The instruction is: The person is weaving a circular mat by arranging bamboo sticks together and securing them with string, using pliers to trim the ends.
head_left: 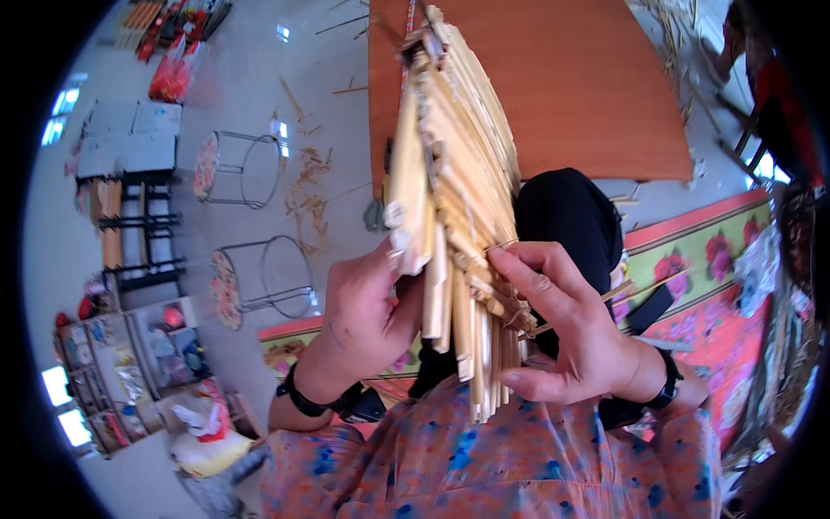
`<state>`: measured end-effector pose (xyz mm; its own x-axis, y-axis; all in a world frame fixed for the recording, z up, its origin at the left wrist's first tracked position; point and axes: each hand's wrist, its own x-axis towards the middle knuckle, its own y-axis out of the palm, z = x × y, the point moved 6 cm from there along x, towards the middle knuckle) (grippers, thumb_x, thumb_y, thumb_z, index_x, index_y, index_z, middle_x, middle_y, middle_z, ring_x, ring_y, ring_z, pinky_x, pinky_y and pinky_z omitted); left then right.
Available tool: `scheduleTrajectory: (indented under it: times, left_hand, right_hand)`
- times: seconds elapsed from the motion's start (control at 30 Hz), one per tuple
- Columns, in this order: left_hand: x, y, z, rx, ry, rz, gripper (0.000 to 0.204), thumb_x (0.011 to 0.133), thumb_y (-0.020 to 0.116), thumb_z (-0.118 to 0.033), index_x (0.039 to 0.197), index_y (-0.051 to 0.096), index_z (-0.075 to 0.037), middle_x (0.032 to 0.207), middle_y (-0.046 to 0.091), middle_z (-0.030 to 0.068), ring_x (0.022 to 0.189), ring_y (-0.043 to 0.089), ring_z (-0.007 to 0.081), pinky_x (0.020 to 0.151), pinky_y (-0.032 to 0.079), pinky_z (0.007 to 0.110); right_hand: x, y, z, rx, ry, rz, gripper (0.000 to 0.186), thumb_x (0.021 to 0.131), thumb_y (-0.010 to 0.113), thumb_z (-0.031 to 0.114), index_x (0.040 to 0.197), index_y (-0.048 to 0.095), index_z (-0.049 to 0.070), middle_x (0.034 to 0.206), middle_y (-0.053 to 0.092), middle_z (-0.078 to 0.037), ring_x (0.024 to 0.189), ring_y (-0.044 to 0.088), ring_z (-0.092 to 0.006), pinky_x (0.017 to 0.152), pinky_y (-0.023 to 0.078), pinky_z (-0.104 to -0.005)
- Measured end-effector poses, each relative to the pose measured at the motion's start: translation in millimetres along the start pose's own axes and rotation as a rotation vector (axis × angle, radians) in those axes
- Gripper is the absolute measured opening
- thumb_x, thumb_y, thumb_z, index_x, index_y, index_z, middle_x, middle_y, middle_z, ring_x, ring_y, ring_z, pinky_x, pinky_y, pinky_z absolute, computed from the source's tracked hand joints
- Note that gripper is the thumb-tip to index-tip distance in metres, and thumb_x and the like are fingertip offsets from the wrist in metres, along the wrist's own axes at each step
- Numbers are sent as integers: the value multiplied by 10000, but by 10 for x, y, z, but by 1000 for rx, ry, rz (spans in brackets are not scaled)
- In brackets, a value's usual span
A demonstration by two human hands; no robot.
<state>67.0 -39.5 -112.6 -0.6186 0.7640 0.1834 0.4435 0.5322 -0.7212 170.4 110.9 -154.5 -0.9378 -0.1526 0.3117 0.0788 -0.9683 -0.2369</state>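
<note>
A panel of pale reed-like stalks [471, 147], laid side by side and bound with thin thread, stands tilted up before me. Its cut ends stick out unevenly toward my lap. My left hand [359, 303] is closed round its left lower side, with the fingers partly hidden behind the stalks. On the other side, my right hand [575, 324] grips the lower right edge. Its index fingertip presses by a thread on the stalks, and the thumb lies against their lower ends. A thin loose stalk or stick passes near that hand.
Beyond the panel lies a brown board [588, 95]. Two round stools [259, 281] [246, 169] and scattered stalk scraps [311, 190] are on the left floor. A shelf unit [143, 363] stands lower left. A dark phone-like object [650, 309] rests on the flowered mat [726, 324]. Someone in red [782, 104] is far right.
</note>
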Motion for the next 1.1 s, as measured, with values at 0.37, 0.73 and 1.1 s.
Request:
scheduleTrajectory:
  times: [0.37, 0.73, 1.1]
  left_hand:
    - [34, -242, 369, -91, 62, -63, 316, 773, 696, 40, 1075, 612, 3, 1036, 636, 168, 977, 646, 337, 846, 510, 379]
    - [-271, 713, 2937, 319, -510, -89, 478, 806, 743, -259, 1178, 521, -56, 1120, 539, 202, 1036, 561, 403, 865, 499, 466]
    - [-143, 1206, 3190, 544, -651, -226, 324, 770, 716, -221, 1002, 592, -32, 1170, 484, 172, 1088, 514, 367, 777, 550, 444]
  right_hand:
    - [-173, -124, 263, -166, 341, -117, 689, 868, 662, 371, 1345, 486, -93, 1167, 606, -223, 1050, 627, -294, 834, 532, -361]
    - [-284, -176, 622, -327, 324, -505, 335, 936, 601, 225, 1104, 531, -56, 997, 581, -99, 868, 570, -149, 867, 459, -300]
    - [104, -8, 775, -425, 524, -363, 601, 788, 712, 460, 1090, 539, -30, 1026, 583, -105, 920, 602, -178, 690, 529, -298]
